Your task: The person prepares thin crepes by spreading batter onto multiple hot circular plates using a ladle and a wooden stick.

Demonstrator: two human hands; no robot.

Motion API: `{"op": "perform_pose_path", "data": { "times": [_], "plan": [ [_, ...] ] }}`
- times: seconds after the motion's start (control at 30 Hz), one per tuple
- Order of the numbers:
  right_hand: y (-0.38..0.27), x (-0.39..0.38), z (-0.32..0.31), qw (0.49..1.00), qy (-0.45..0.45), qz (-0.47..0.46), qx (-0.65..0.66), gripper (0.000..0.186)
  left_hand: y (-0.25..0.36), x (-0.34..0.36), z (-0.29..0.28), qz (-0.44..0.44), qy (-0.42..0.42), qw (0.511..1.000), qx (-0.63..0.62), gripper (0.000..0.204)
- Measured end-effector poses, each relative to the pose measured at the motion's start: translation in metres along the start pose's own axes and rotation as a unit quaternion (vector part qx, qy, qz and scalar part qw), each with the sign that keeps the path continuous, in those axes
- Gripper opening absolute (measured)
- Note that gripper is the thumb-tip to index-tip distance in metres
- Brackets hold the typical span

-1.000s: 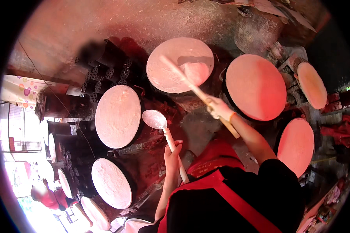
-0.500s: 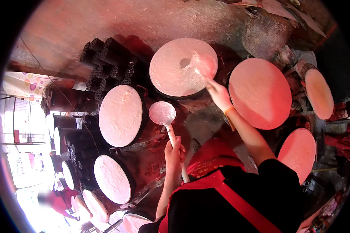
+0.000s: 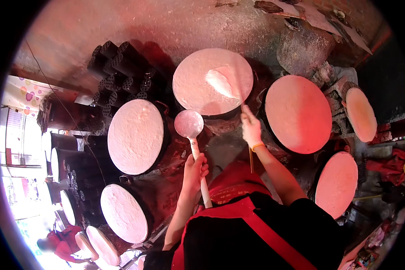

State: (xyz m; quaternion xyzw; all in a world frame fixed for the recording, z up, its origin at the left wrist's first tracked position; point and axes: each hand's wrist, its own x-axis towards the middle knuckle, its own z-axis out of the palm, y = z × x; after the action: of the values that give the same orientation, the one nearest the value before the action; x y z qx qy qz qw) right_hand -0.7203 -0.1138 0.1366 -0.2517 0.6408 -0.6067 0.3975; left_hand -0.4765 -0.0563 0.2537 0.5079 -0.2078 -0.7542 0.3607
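My left hand (image 3: 194,170) is closed around the pale handle of a ladle (image 3: 189,124), whose round bowl, coated with pale residue, points up and away from me. In my right hand (image 3: 251,127) is a long thin stick-like tool (image 3: 251,157). Its lower end sticks out below the fist, while its upper part is blurred over the far round griddle (image 3: 198,76). A pale layer like batter covers that griddle, and a thicker, brighter white patch (image 3: 222,82) lies right beside the tool. The tool's tip shape cannot be made out.
More round griddles with pale tops stand around me: left (image 3: 136,135), lower left (image 3: 123,213), right (image 3: 298,114) and lower right (image 3: 337,184). Black perforated coal cylinders (image 3: 130,84) are stacked by the wall. A person in red (image 3: 65,243) is at the far lower left.
My right hand has turned more upright and moved slightly nearer. The white patch now shows as a bright mound where a dark hole was seen in the layer. The ladle stays held.
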Motion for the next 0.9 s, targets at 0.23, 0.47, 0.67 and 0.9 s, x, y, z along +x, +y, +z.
{"op": "perform_pose_path", "data": {
  "times": [0.23, 0.47, 0.67, 0.9],
  "plan": [
    [-0.062, 0.055, 0.004, 0.992, -0.023, 0.121, 0.031, 0.033, 0.007, 0.016, -0.011, -0.032, -0.046, 0.998, 0.006, 0.012],
    [-0.067, -0.032, -0.042, 0.966, -0.204, 0.152, -0.041, 0.038, 0.035, 0.089, -0.020, 0.033, -0.039, 0.993, 0.105, 0.015],
    [-0.017, -0.070, -0.017, 0.981, -0.039, 0.156, 0.107, 0.039, 0.047, 0.194, 0.003, 0.087, -0.011, 0.973, 0.214, 0.009],
    [-0.019, -0.058, 0.019, 0.891, -0.185, 0.353, 0.218, 0.033, 0.045, 0.188, 0.050, -0.007, -0.124, 0.991, -0.054, 0.007]
  ]
}}
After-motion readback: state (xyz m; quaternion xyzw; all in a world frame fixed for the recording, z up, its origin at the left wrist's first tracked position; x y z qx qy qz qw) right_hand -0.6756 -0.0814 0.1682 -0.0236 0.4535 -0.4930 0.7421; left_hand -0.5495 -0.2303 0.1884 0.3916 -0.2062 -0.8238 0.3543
